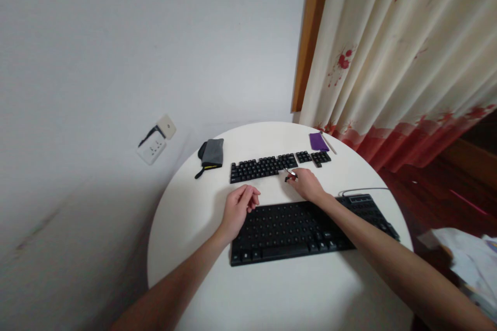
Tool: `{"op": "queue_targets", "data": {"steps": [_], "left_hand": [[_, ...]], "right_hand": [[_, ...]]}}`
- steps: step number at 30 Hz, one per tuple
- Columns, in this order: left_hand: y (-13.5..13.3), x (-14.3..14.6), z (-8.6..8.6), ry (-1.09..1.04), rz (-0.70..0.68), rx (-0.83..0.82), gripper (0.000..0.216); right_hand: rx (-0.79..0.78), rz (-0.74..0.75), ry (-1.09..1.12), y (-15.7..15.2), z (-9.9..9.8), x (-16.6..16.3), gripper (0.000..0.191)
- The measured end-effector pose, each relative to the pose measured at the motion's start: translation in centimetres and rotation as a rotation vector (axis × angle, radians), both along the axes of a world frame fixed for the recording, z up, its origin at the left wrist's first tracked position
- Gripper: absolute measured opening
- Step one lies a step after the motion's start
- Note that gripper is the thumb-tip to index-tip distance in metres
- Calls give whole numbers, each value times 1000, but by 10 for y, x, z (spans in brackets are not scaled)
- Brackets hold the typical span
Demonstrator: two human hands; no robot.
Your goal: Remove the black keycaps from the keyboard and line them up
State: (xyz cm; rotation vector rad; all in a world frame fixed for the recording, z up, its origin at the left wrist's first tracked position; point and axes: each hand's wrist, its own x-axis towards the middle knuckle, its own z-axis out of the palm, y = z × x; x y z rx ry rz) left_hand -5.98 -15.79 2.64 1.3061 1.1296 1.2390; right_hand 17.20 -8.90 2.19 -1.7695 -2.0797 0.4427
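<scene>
A black keyboard (279, 227) lies on the white table, most of its keycaps off and several left along the bottom row and at the right. Behind it, loose black keycaps (260, 166) stand in tidy rows. My left hand (237, 209) rests at the keyboard's upper left corner, fingers curled in, with nothing visible in them. In my right hand (306, 184), closed between the keyboard and the keycap rows, is a small tool with a silver part (290, 171). Something small and black shows by its tip; I cannot tell whether they touch.
A grey pouch (213, 153) lies at the back left of the round white table (186, 222). A purple cloth (318, 142) and a thin stick (329, 143) lie at the back right. The keyboard's cable (365, 189) runs off the right edge. Wall and curtain (373, 62) stand behind.
</scene>
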Motion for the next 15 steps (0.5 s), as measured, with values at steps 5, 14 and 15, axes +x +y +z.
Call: {"op": "queue_targets", "data": {"steps": [5,14,15], "left_hand": [[1,-2,-1,-6,18,0,35],[1,-2,0,-9,4,-10,35],[1,-2,-1,-10,2,-12,36]], "right_hand": [[-40,-19,-37,7,-3,-4,10],[-75,-123,-90,6,-10,-5,15],[-77,-130,-93,7,-11,-6,16]]}}
